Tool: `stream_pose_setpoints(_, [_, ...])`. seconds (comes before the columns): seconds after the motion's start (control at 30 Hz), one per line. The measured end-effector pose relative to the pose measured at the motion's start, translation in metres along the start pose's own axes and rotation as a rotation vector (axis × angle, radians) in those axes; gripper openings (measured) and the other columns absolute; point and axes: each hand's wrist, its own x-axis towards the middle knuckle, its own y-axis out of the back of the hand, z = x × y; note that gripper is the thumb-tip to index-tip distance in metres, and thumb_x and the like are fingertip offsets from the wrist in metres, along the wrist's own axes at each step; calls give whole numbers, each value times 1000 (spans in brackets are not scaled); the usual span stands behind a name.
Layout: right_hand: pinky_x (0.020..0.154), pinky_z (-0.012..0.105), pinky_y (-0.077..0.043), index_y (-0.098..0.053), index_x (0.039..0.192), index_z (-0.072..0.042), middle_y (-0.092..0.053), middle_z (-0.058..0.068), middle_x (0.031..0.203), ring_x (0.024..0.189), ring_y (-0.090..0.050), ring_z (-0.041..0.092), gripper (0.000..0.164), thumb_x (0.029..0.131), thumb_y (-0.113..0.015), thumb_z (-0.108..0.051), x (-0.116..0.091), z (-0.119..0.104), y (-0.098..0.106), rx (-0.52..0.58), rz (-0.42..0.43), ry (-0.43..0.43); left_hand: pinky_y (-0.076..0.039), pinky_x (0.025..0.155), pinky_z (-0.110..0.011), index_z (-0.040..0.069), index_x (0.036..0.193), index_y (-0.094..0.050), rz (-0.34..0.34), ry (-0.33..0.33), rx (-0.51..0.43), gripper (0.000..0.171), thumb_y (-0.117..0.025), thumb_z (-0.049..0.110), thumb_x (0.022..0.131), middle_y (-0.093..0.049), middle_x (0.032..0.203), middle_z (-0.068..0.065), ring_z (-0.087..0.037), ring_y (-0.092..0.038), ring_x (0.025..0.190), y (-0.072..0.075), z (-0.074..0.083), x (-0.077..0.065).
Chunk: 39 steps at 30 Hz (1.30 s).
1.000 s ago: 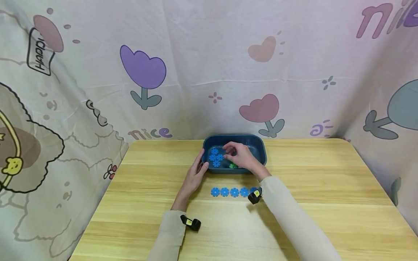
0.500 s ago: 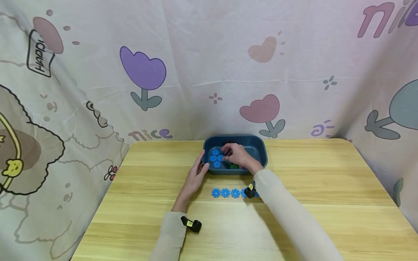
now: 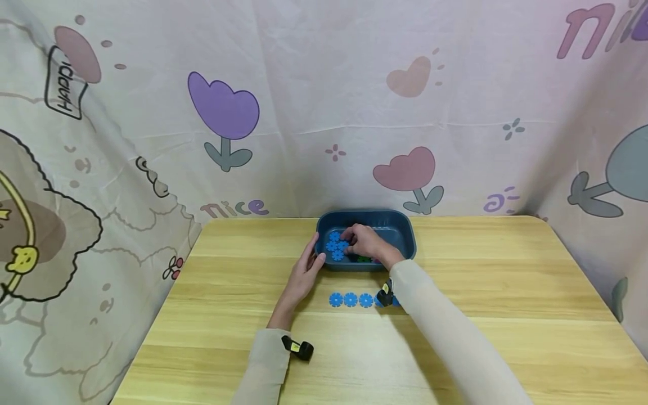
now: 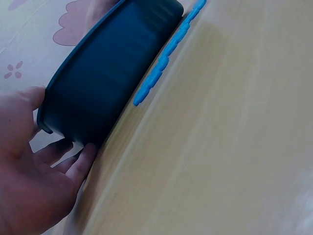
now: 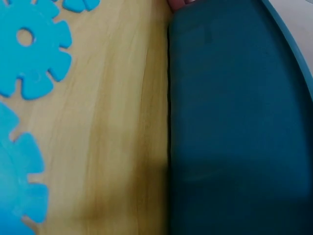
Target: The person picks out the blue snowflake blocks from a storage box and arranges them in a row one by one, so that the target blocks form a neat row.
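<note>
A dark blue plastic bin stands at the back of the table. My left hand holds its left end; in the left wrist view the thumb is at the rim and the fingers are low against the wall. Inside, several blue snowflake discs lie at the left. My right hand reaches into the bin, thumb and fingertips apart, right at the discs' right side. A green disc is partly hidden beneath that hand. In front of the bin, several blue discs form a row.
The wooden table carries the bin near its back edge, against a printed cloth backdrop. My right sleeve and wrist camera cover the right end of the disc row.
My right hand has moved slightly left and closer to the blue discs in the bin. The left hand stays at the bin's left end.
</note>
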Motion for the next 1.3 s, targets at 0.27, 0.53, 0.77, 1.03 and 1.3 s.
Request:
stream_pose_setpoints(0.27, [97,40,-61,-73,120,-4,-72,14,114,101,-69,25,29,92,-78,-9,-1,5,0,-12,-6,-12,-27,129,-50,26,165,-25,8,-31,-7,61,-49,35,110,-21,174,-3,-32,-25,160,-3,-10,3])
stream_pose_setpoints(0.53, [87,38,-61,-69,115,-4,-71,14,104,90,-66,21,26,91,-78,-7,-3,7,0,-37,36,67,-26,129,-52,26,166,-24,7,-37,-3,61,-48,37,110,-20,174,-4,-33,-23,160,-3,-11,3])
stream_pose_setpoints(0.77, [89,41,-60,-67,119,-7,-71,12,107,93,-64,23,23,97,-69,-3,-8,8,5,-18,52,55,-27,129,-51,27,165,-25,10,-37,-7,61,-49,34,110,-22,174,-3,-32,-25,160,-3,-9,2])
stream_pose_setpoints(1.03, [81,35,-60,-69,119,-7,-70,12,103,87,-66,21,21,99,-63,-1,-21,10,18,66,95,30,-25,129,-51,27,165,-24,17,-19,-2,60,-48,34,110,-20,174,-4,-32,-22,161,-3,-8,1])
stream_pose_setpoints(1.3, [73,30,-65,-67,123,0,-67,15,101,82,-76,21,22,102,-58,0,-36,5,27,177,114,26,-25,129,-52,15,166,-22,2,5,6,61,-47,25,111,-18,174,-13,-38,-21,160,1,23,-11])
